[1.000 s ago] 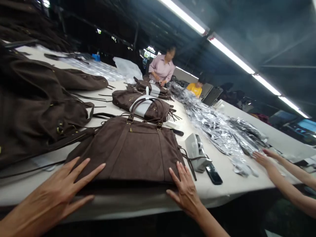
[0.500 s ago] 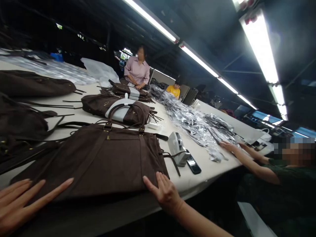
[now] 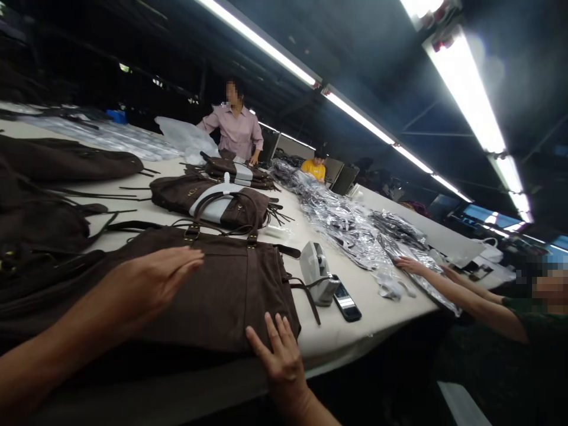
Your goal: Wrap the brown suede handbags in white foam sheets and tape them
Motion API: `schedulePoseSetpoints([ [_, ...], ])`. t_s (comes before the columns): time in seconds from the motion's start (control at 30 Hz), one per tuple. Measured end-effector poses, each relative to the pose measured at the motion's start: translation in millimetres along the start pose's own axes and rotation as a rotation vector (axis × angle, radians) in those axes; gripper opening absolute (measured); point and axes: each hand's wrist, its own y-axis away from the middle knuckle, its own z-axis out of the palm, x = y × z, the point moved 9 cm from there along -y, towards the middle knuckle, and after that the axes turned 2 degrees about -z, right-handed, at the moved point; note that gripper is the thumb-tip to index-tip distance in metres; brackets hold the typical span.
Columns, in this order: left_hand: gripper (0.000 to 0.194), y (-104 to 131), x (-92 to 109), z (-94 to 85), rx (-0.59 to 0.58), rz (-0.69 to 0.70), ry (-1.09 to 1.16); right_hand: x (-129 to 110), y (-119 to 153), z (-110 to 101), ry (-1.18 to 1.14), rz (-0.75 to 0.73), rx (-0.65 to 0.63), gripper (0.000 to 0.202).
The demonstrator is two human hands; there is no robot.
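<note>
A dark brown bag point(image 3: 213, 290) with two looped handles lies flat along the near edge of the pale table point(image 3: 355, 331). Over its left part is my left hand point(image 3: 153, 281), fingers stretched out and side by side, holding nothing; whether it touches the cloth is unclear. My right hand point(image 3: 281, 355) rests with spread fingers on the bag's lower right corner. Behind this bag lies another brown bag point(image 3: 173, 195) with a light grey band point(image 3: 213, 201) around it. Right of the near bag stand a grey tape dispenser point(image 3: 317, 275) and a phone point(image 3: 346, 302).
More brown bags point(image 3: 39, 219) lie at the left. Clear plastic-wrapped items point(image 3: 346, 219) cover the table's right side, where another person's hand point(image 3: 410, 266) touches them. A person in a pink shirt point(image 3: 237, 133) and one in yellow point(image 3: 314, 170) are at the far side.
My left hand has moved up and right across the bag. My right hand has shifted slightly left, its fingers now more spread. The person in pink has stretched an arm toward the white plastic.
</note>
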Motion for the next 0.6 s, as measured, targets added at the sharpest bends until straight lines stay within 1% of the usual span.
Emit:
schedulePoseSetpoints([
  [0.03,0.058,-19.5,15.2,7.6,-0.055,0.022,-0.037,-0.1,-0.1,-1.4,-0.011,-0.005,-0.001,0.063],
  [0.07,0.058,-34.9,29.0,16.4,-0.088,0.085,-0.074,0.5,-0.2,-3.3,-0.025,-0.004,0.001,0.062],
  [0.1,0.054,-44.2,37.1,30.9,-0.153,0.144,-0.078,1.7,-0.1,-5.3,-0.041,0.0,0.008,0.062],
  [0.13,0.048,-46.8,38.3,46.6,-0.208,0.184,-0.077,3.0,0.4,-6.9,-0.063,0.002,0.015,0.061],
  [0.17,0.047,-41.0,37.3,65.8,-0.292,0.244,-0.075,4.1,1.4,-7.3,-0.09,-0.002,0.021,0.06],
  [0.2,0.051,-27.7,34.1,85.2,-0.385,0.308,-0.073,4.6,3.1,-7.1,-0.12,-0.013,0.027,0.059],
  [0.23,0.056,-10.5,28.0,101.3,-0.464,0.343,-0.064,4.7,5.4,-6.7,-0.151,-0.027,0.036,0.058],
  [0.27,0.057,6.3,20.0,111.9,-0.503,0.341,-0.046,5.0,8.2,-6.3,-0.179,-0.037,0.046,0.057],
  [0.3,0.058,21.5,12.1,118.3,-0.516,0.323,-0.037,5.2,11.0,-6.3,-0.2,-0.042,0.054,0.056],
  [0.33,0.059,33.8,7.0,120.7,-0.506,0.318,-0.032,5.7,13.4,-7.3,-0.211,-0.038,0.061,0.056],
  [0.4,0.06,47.3,3.5,118.4,-0.441,0.338,-0.043,7.0,15.1,-11.5,-0.213,-0.011,0.053,0.055],
  [0.53,0.067,47.7,16.3,111.3,-0.27,0.498,-0.071,7.4,7.3,-16.0,-0.273,0.092,-0.083,0.054],
  [0.6,0.07,47.2,23.1,114.0,-0.235,0.567,-0.065,4.9,5.1,-10.3,-0.294,0.161,-0.141,0.055],
])
